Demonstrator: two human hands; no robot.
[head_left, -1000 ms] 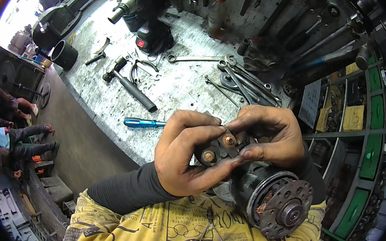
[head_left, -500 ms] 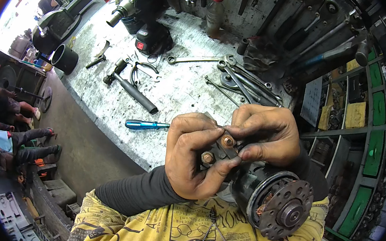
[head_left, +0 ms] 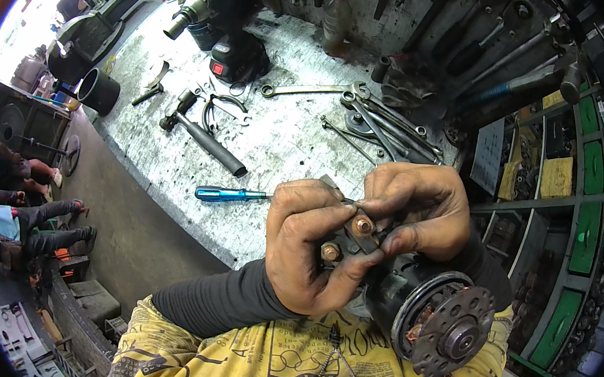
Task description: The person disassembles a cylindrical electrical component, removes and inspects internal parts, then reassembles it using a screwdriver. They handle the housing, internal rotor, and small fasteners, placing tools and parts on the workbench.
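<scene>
My left hand (head_left: 311, 245) and my right hand (head_left: 421, 210) meet above my lap, fingers closed in pinches. Between them is a dark, greasy part with copper-coloured nuts (head_left: 363, 226) on studs; both hands grip around it, the fingertips covering much of its edges. Just below my right hand, a black cylindrical electric motor (head_left: 388, 290) rests on my lap, a round drilled plate (head_left: 459, 337) at its end and copper windings showing behind it. Whether the dark part is joined to the motor is hidden. Beyond my left hand lies a blue-handled screwdriver (head_left: 230, 195), its shaft running toward my fingers.
On the worn bench (head_left: 151, 150) lie a hammer (head_left: 207, 142), pliers (head_left: 225, 110), several wrenches (head_left: 378, 127) and a cordless impact wrench (head_left: 218, 3). A red-capped bottle (head_left: 337, 19) stands at the back. Green-fronted drawers (head_left: 585, 237) line the right. People sit at far left.
Both hands and the dark part have shifted slightly right, and the part has turned a little between my fingers. The motor has moved a touch right and down.
</scene>
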